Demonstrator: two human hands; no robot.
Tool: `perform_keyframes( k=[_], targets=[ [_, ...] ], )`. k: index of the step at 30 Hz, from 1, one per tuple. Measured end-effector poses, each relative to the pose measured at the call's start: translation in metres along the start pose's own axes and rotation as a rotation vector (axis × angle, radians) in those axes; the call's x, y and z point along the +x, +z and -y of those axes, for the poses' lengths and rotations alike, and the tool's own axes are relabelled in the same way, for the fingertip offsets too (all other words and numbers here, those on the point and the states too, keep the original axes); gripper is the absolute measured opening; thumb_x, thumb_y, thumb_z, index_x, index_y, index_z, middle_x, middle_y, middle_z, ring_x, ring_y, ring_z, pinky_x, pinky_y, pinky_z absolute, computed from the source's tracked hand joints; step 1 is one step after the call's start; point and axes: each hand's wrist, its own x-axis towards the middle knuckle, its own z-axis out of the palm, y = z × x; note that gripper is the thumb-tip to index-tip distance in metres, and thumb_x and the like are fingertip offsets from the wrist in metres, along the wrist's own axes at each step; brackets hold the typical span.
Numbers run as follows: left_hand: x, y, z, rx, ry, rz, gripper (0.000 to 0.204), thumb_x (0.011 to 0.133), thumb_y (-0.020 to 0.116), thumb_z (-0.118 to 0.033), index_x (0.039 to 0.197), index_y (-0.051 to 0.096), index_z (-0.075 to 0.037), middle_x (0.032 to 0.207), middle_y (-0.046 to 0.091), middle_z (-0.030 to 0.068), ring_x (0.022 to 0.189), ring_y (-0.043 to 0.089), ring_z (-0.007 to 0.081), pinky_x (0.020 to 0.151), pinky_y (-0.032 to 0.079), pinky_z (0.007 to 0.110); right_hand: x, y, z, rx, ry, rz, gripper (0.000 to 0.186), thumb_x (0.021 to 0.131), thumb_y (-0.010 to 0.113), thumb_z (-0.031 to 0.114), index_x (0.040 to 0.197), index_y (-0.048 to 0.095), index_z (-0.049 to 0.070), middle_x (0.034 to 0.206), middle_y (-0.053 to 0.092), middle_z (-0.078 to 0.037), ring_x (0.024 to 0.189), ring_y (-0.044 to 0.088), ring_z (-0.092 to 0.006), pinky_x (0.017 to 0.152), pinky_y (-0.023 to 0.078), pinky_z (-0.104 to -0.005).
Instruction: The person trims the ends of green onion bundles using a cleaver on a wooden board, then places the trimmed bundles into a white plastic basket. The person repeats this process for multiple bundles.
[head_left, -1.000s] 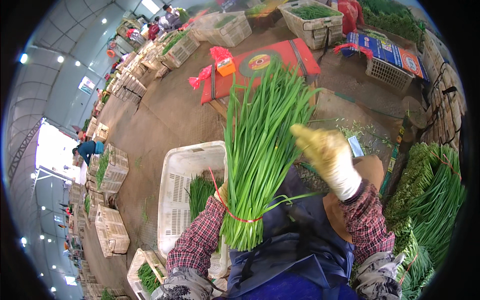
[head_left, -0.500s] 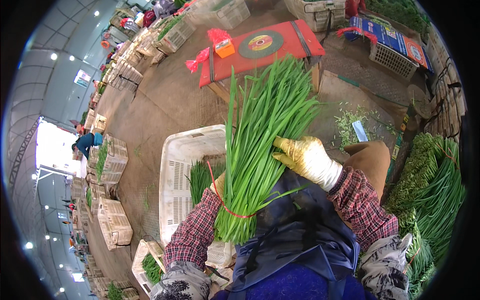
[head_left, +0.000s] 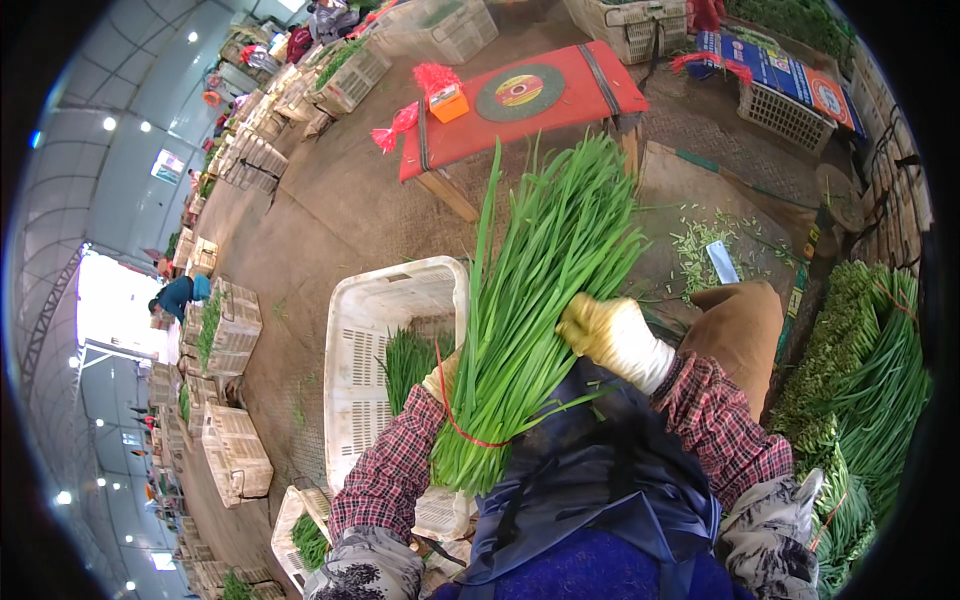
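Observation:
A large bunch of garlic chives (head_left: 545, 270) lies slanted across the middle, leaf tips pointing away from me, with a red tie (head_left: 462, 432) round its near end. My left hand (head_left: 441, 376), in a yellowish glove, holds the bunch from its left side and beneath; the leaves hide most of its fingers. On the bunch's right edge, my right hand (head_left: 607, 332), in a stained yellow-and-white glove, has its fingers curled in against the leaves. Left of the bunch stands a white plastic crate (head_left: 345, 330) with more chives (head_left: 407, 365) inside.
Ahead stands a low red-topped table (head_left: 590, 95) bearing a round disc (head_left: 520, 92) and an orange box (head_left: 449, 103). Tied chives (head_left: 880, 400) are piled at my right. Leaf scraps and a pale blade-like piece (head_left: 721, 262) lie on the floor. Crates (head_left: 235, 450) line the left.
The bunch has shifted slightly right and toward me. My right hand's fingers have curled in more along its edge. My left hand stays at the bunch.

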Motion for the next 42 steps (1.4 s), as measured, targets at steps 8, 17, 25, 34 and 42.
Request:
perform_keyframes(
  k=[8, 17, 25, 34, 42],
  targets=[
    [-0.009, -0.034, 0.008, -0.242, 0.196, 0.253, 0.041, 0.101, 0.047, -0.021, 0.139, 0.045, -0.005, 0.133, 0.055, 0.0074, 0.115, 0.057, 0.0163, 0.098, 0.049, 0.030, -0.031, -0.042, -0.091, 1.063, 0.798, -0.182, 0.042, 0.093, 0.062, 0.043, 0.103, 0.056, 0.002, 0.061, 0.062, -0.010, 0.040, 0.054, -0.0198, 0.039, 0.046, -0.0292],
    [-0.013, 0.019, -0.001, 0.164, 0.329, -0.105, 0.045, 0.090, 0.069, -0.017, 0.128, 0.052, -0.001, 0.106, 0.064, 0.0035, 0.093, 0.060, 0.0120, 0.081, 0.051, 0.025, -0.032, -0.041, -0.092, 1.185, 0.686, -0.582, 0.049, 0.091, 0.064, 0.042, 0.123, 0.054, 0.007, 0.098, 0.064, -0.006, 0.081, 0.063, -0.0177, 0.067, 0.052, -0.0291],
    [-0.028, 0.027, 0.000, -0.052, 0.247, -0.191, 0.035, 0.095, 0.062, -0.019, 0.128, 0.055, -0.009, 0.111, 0.065, 0.0004, 0.101, 0.060, 0.0121, 0.090, 0.048, 0.025, -0.053, -0.110, -0.069, 0.881, 0.720, -0.890, 0.035, 0.095, 0.055, 0.025, 0.127, 0.056, 0.010, 0.106, 0.068, -0.005, 0.087, 0.065, -0.0131, 0.050, 0.049, -0.0252],
    [-0.025, 0.016, -0.002, 0.034, 0.271, -0.179, 0.039, 0.093, 0.065, -0.023, 0.125, 0.055, -0.004, 0.107, 0.066, 0.0053, 0.090, 0.065, 0.0137, 0.077, 0.055, 0.026, -0.031, -0.093, -0.029, 0.941, 0.579, -0.655, 0.023, 0.098, 0.056, 0.024, 0.098, 0.067, 0.003, 0.069, 0.063, -0.002, 0.050, 0.051, -0.0071, 0.050, 0.042, -0.0196],
    [-0.022, 0.011, 0.014, -0.123, 0.311, -0.223, 0.037, 0.094, 0.064, -0.022, 0.124, 0.055, -0.004, 0.107, 0.066, 0.0057, 0.090, 0.065, 0.0137, 0.077, 0.055, 0.026, -0.022, -0.057, 0.008, 1.086, 0.575, -0.081, 0.024, 0.095, 0.059, 0.023, 0.103, 0.065, 0.001, 0.068, 0.066, -0.006, 0.047, 0.052, -0.0075, 0.046, 0.042, -0.0198]
  ],
)
